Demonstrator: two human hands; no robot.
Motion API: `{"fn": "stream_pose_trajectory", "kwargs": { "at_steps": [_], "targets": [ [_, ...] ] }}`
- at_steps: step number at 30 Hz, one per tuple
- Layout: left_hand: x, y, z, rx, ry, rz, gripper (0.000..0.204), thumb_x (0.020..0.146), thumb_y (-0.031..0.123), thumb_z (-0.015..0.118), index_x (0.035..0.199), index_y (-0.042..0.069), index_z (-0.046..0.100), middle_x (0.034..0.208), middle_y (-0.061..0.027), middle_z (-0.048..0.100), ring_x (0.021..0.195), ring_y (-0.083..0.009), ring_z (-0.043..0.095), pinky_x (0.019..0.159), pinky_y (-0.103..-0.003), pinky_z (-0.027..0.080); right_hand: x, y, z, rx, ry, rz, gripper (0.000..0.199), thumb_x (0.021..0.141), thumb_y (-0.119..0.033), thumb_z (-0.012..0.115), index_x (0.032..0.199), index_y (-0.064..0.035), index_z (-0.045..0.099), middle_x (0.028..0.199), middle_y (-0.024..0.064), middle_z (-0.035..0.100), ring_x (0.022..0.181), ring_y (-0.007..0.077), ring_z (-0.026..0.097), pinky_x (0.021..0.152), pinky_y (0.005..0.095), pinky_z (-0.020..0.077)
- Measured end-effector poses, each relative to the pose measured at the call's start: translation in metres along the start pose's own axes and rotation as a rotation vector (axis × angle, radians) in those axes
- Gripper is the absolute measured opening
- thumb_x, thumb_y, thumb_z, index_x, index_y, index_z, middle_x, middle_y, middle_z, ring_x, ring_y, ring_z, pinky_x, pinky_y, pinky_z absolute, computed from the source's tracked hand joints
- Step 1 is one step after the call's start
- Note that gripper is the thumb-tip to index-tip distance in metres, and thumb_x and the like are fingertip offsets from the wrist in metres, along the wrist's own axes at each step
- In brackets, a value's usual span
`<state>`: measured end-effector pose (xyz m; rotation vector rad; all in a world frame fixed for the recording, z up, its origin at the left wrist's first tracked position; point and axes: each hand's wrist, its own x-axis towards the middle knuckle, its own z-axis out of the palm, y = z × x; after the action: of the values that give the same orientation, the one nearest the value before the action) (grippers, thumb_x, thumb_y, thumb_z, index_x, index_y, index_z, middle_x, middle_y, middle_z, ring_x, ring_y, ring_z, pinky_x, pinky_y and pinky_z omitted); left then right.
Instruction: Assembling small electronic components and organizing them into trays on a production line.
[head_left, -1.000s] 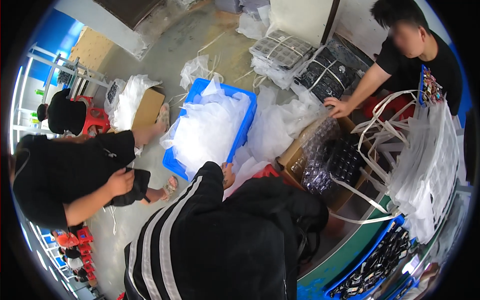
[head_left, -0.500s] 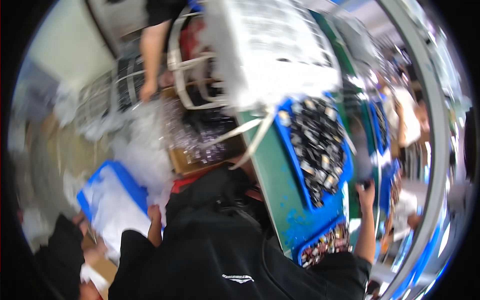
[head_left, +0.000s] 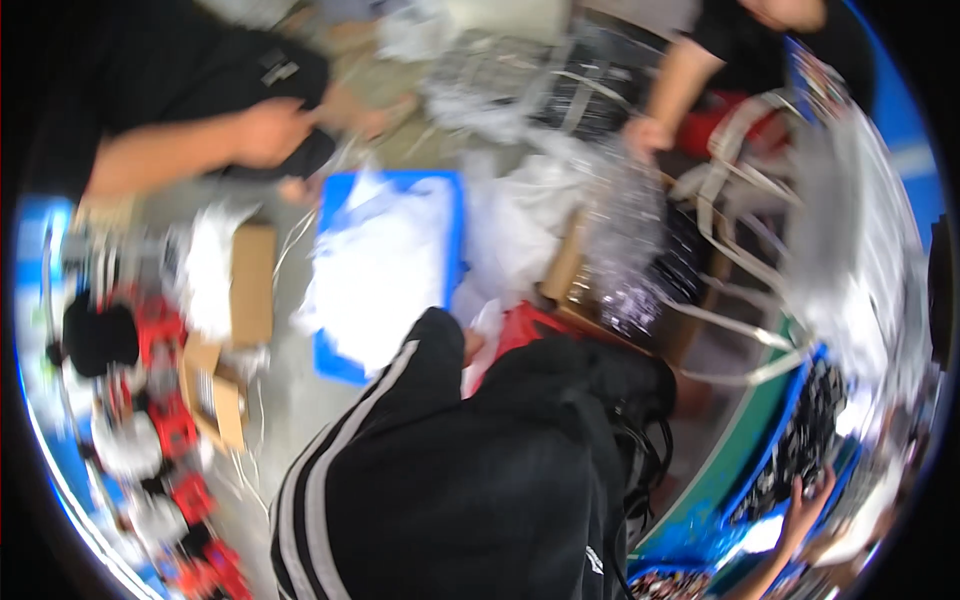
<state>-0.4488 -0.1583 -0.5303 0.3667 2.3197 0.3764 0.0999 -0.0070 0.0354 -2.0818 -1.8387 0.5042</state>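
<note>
Smooth plastic crate [head_left: 456, 225], matt cardboard box [head_left: 253, 285]

Motion blur smears much — white sheets [head_left: 385, 285] glare.

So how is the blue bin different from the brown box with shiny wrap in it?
The blue bin is bright blue; the brown box is brown. The bin is heaped with white sheets; the box holds shiny clear wrap and dark packs. The box is nearer the green table than the bin. Both are open on top.
</note>
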Motion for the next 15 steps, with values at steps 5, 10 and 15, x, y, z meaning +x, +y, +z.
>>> {"fn": "stream_pose_trajectory", "kwargs": {
  "at_steps": [5, 10, 15],
  "targets": [
    [0.036, 0.0, -0.159, -0.352, 0.946, 0.12, 0.047, 0.086, 0.003, 0.051, 0.132, -0.003, 0.041, 0.124, -0.0286, 0.046, 0.119, -0.0433, 0.042, 0.104, -0.047, 0.032, 0.019, 0.066, -0.03, -0.345, -0.142, -0.229, 0.052, 0.089, -0.011, 0.061, 0.136, -0.0027, 0.042, 0.131, 0.0116, 0.05, 0.106, 0.025, 0.051, 0.096, 0.0367, 0.0416],
    [0.06, -0.014, -0.408, -0.462, 1.618, 0.395, 0.062, 0.08, 0.011, 0.057, 0.133, -0.008, 0.032, 0.12, -0.0258, 0.044, 0.114, -0.0413, 0.042, 0.103, -0.047, 0.031, 0.002, -0.033, -0.031, -0.644, 0.224, -0.233, 0.039, 0.082, -0.027, 0.072, 0.108, -0.0004, 0.06, 0.102, 0.0233, 0.064, 0.072, 0.0309, 0.066, 0.061, 0.0372, 0.0534],
    [0.126, -0.072, -0.401, -0.66, 1.271, 0.512, 0.06, 0.081, 0.005, 0.051, 0.136, -0.005, 0.03, 0.125, -0.0215, 0.044, 0.12, -0.0362, 0.042, 0.102, -0.046, 0.035, -0.051, -0.103, -0.022, -0.158, 0.159, -0.077, 0.044, 0.094, -0.011, 0.054, 0.136, -0.0026, 0.044, 0.141, 0.0119, 0.044, 0.105, 0.0243, 0.055, 0.091, 0.0337, 0.0437]
  ]
}}
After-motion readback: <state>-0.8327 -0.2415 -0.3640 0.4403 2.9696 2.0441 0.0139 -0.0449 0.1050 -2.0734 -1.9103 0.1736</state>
